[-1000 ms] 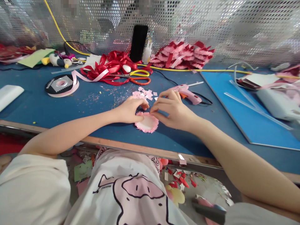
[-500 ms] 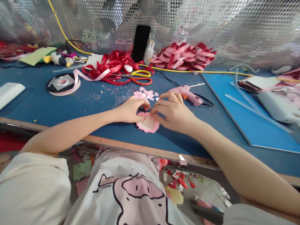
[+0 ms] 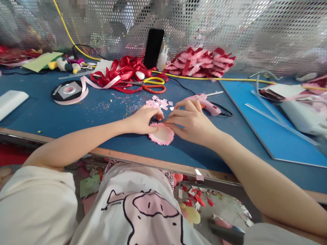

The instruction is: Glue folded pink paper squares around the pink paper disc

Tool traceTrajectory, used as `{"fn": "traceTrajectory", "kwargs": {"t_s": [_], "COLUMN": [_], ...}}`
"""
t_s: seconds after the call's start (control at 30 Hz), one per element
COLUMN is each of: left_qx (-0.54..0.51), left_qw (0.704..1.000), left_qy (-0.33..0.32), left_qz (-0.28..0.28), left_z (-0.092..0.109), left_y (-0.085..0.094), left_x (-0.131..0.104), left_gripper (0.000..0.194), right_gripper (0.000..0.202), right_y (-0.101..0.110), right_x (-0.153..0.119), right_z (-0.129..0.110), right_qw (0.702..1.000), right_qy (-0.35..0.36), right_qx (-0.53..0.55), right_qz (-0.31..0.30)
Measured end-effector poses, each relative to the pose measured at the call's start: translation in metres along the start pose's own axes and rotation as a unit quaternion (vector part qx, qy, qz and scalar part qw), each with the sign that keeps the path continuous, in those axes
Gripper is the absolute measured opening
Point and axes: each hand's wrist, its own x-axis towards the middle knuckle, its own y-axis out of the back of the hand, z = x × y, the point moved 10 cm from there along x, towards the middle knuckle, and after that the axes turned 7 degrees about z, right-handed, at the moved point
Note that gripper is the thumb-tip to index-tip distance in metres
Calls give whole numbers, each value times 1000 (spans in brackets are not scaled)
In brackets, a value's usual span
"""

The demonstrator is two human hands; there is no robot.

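Note:
A round disc with a pale middle and a frilly pink rim (image 3: 161,135) lies on the blue tabletop close to its front edge. My left hand (image 3: 142,119) holds its upper left side, the thumb resting on the pale face and the fingers curled behind the rim. At the upper right of the rim, the thumb and index finger of my right hand (image 3: 190,119) come together; whatever sits between those tips is too small to make out. Small pink paper squares (image 3: 158,103) are scattered just behind the disc. A pink glue gun (image 3: 204,102) lies beyond my right hand.
Scissors with yellow and orange handles (image 3: 154,84) lie by heaped red ribbon (image 3: 125,73). A ribbon spool (image 3: 67,91) sits left. A phone (image 3: 153,47) stands before the perforated metal screen. Pink-and-red pieces (image 3: 201,63) are piled behind; a blue board (image 3: 268,126) lies right.
My two hands and the disc stay in nearly the same place. The fingertips of my right hand have shifted very slightly at the rim.

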Motion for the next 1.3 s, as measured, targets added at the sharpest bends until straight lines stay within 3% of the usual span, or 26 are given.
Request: {"fn": "traceTrajectory", "kwargs": {"t_s": [0.27,0.5,0.7,1.3], "left_qx": [-21,-27,-9,-34], "left_qw": [1000,1000,1000,999], "left_qy": [2,0,-1,-12], "left_qz": [4,-1,-10,-19], "left_z": [0,1,4,6], "left_y": [1,1,2,-2], "left_x": [0,-2,-3,-1], "left_gripper": [29,30,32,33], "right_gripper": [27,23,19,19], "right_y": [4,1,-7,-5], "right_x": [0,-2,-2,-2], "right_z": [8,4,11,5], "right_qw": [999,1000,998,1000], "right_qy": [-29,8,-40,-31], "right_qx": [-18,-2,31,5], "right_qz": [-3,-7,-27,1]}}
